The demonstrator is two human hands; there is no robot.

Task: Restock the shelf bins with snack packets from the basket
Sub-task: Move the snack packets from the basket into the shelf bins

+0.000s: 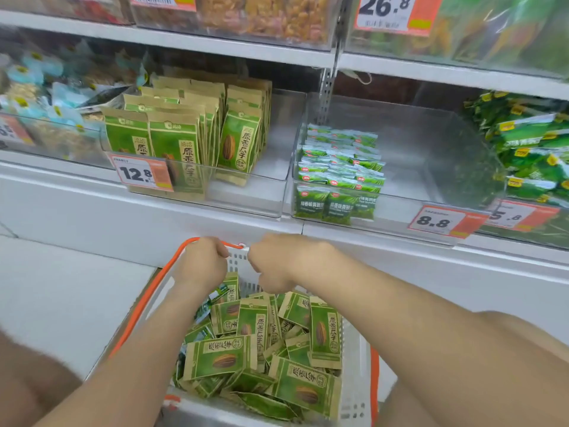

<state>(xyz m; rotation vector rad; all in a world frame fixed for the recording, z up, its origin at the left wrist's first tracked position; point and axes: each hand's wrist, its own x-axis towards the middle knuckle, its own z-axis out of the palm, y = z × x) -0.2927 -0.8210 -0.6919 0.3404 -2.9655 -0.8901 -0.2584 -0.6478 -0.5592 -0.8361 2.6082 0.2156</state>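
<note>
Orange handle (144, 300) at 10 o'clock of the basket (354, 365): left hand (200, 261) has fingers curled round it at the far rim; right hand (278, 261), just beside at 12 o'clock, curls its fingers under, grip not determinable. Loose packets (255, 343) fill the basket below both hands; advise steadying it, then standing kraft packets upright in the bin (246, 195) at 11 o'clock. Upper shelves (172, 41) blurred; basket's near rim cut off.

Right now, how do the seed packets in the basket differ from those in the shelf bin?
The basket packets lie jumbled at all angles, mixed with small green packets; the bin packets stand upright in neat rows, one kind only. Both share the same green-and-tan seed design.
</note>
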